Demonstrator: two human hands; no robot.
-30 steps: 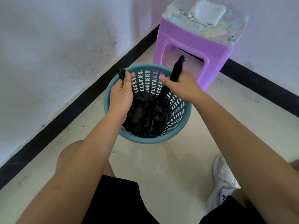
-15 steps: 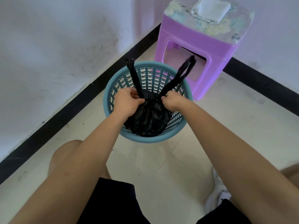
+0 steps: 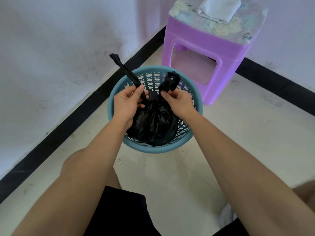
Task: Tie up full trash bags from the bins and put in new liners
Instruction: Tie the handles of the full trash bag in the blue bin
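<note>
Black plastic trash bag [image 3: 153,120] sitting inside round teal lattice plastic bin [image 3: 198,106] on tiled floor [image 3: 238,133], neck gathered. Left hand [image 3: 127,103] fingers pinched on the long twisted tail [image 3: 127,73] pointing to 11 o'clock; right hand [image 3: 179,103] fingers clamped on the short bunched tail [image 3: 171,80]. Purple plastic stool [image 3: 204,48] at 1 o'clock, close beside the bin rim; wall at 9 o'clock. Open floor at 3 o'clock. No readable writing. White shoe [image 3: 226,216] mostly hidden by the right forearm.
</note>
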